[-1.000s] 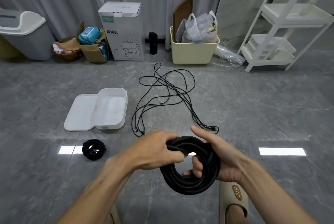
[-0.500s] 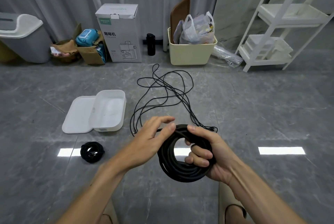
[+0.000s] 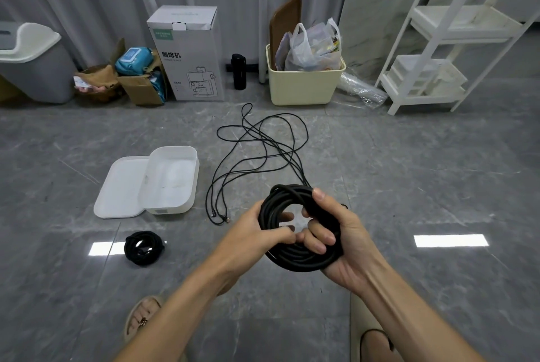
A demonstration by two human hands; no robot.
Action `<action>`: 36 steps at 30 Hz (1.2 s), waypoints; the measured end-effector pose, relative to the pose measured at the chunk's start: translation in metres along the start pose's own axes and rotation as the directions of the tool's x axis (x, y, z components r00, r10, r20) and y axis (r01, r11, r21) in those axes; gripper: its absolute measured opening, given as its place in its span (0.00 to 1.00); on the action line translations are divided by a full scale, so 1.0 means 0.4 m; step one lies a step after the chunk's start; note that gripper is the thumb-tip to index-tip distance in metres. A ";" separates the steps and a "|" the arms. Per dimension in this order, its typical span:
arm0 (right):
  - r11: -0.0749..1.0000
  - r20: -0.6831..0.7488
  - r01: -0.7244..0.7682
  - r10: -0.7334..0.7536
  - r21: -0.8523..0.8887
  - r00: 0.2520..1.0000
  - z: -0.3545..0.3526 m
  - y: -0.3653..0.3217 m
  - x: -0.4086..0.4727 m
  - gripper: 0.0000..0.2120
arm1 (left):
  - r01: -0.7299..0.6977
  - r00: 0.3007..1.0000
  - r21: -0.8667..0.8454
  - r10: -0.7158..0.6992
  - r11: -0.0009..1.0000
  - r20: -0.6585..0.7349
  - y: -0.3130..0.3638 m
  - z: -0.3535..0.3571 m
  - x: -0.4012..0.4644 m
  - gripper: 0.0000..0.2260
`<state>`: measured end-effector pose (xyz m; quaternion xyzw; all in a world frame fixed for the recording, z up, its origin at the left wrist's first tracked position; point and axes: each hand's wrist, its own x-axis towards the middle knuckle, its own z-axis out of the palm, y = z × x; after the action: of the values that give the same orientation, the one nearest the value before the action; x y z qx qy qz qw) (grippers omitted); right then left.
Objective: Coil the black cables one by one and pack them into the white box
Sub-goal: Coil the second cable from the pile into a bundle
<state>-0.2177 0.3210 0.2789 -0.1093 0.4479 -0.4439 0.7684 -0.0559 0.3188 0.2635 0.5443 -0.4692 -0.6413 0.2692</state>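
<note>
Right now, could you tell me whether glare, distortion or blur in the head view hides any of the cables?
Head view: two bright glare patches on the floor, one touching the small coiled cable without hiding it; wide-angle bending tilts the white shelf; the coil in both hands, the loose cable and the white box are sharp.

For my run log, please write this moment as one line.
both hands: left hand, right hand grip coiled cable | white box: empty | loose cable: floor

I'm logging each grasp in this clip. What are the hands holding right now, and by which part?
Both hold the coiled black cable: the right hand grips its right side, fingers through the centre; the left hand pinches its left side.
</note>
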 end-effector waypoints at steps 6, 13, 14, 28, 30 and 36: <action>0.989 0.078 0.003 0.009 -0.149 0.997 0.006 -0.010 -0.009 0.09 | 0.026 0.998 -0.178 -0.017 0.984 0.053 -0.012 -0.013 0.007 0.25; 0.949 0.152 -0.053 0.105 -0.312 0.983 -0.013 -0.028 -0.010 0.13 | 0.079 0.997 -0.115 -0.078 0.990 0.014 -0.007 -0.012 0.002 0.28; 0.941 0.162 -0.072 0.132 -0.331 0.978 -0.014 -0.033 -0.013 0.12 | 0.076 0.997 -0.083 -0.077 0.994 -0.009 -0.006 -0.009 -0.001 0.28; 0.960 0.193 -0.125 0.176 -0.251 0.965 -0.022 -0.010 -0.010 0.16 | 0.033 0.998 0.057 -0.036 0.998 0.048 0.021 -0.018 -0.024 0.29; 0.959 0.184 -0.115 0.166 -0.261 0.969 -0.023 -0.003 -0.002 0.19 | 0.010 0.999 0.073 -0.013 0.997 0.049 0.023 -0.027 -0.022 0.31; 0.950 0.126 -0.062 0.105 -0.306 0.986 -0.016 0.004 0.008 0.12 | -0.092 0.995 0.132 0.097 0.987 -0.030 0.021 -0.038 -0.013 0.31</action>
<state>-0.2209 0.3208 0.2723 -0.2370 0.4592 -0.3288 0.7905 -0.0416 0.3153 0.2738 0.5494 -0.5306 -0.5855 0.2716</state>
